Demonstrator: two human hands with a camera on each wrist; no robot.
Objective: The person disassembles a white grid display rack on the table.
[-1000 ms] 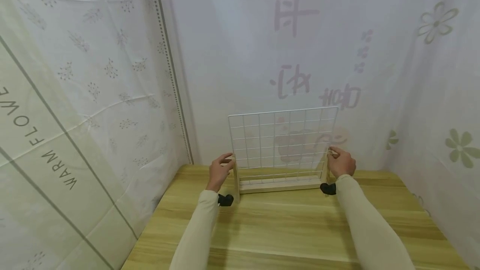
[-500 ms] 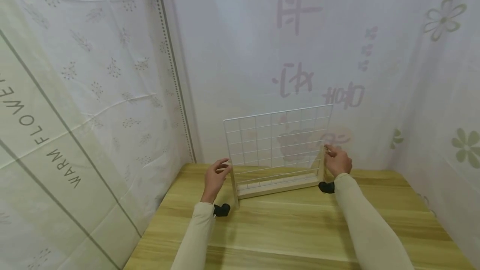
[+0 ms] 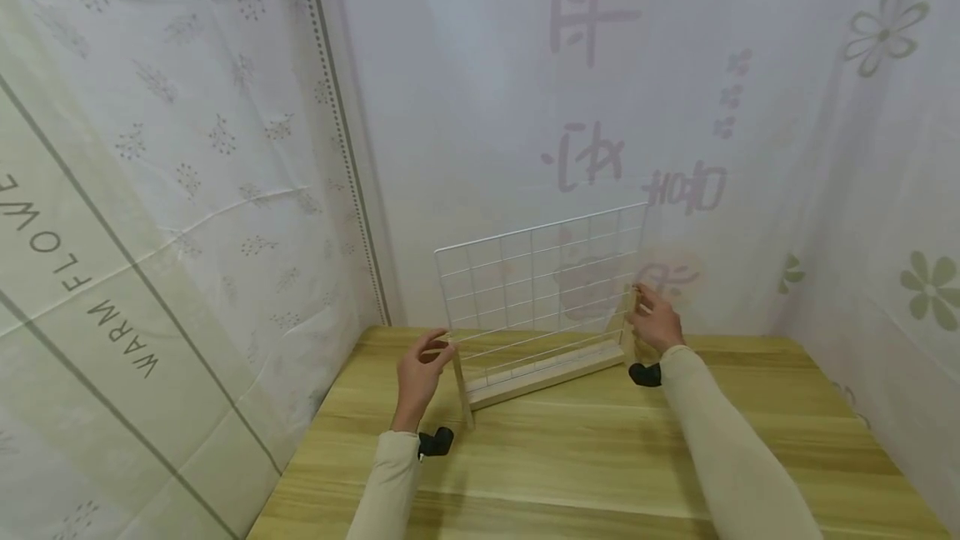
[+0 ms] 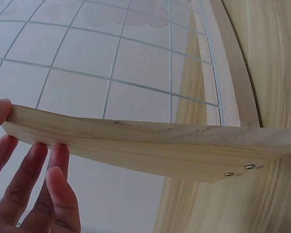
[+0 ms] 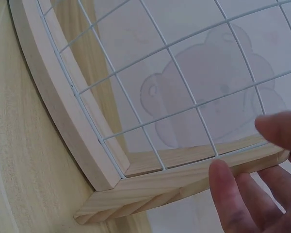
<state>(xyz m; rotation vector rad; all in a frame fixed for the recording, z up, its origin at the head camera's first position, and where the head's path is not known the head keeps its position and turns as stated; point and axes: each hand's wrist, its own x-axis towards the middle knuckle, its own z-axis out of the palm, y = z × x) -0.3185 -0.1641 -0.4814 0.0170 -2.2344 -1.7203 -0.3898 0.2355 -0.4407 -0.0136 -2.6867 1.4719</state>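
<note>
A white wire grid [image 3: 540, 227] stands upright in a wooden stand, its bottom rail [image 3: 547, 374] running slantwise across the table. My left hand [image 3: 418, 373] pinches the top of the left side board [image 4: 136, 148], one digit on the upper edge and other fingertips against the outer face. Two screw heads [image 4: 250, 167] show near that board's lower end. At the far end, my right hand [image 3: 657, 319] pinches the top of the right side board [image 5: 150, 196], fingers on both sides of it. The left end of the rack is closer to me than the right.
The wood-grain table [image 3: 600, 473] extends in front of the rack and to both sides. Patterned white curtains [image 3: 457, 107] hang behind it and at left and right. A black wrist camera [image 3: 435, 442] sits by the left cuff, another black camera [image 3: 645, 374] by the right.
The wire grid rack has swung round and shifted left: its left end has come nearer, its right end has moved left and slightly back. Both hands have gone along, still gripping the side boards.
</note>
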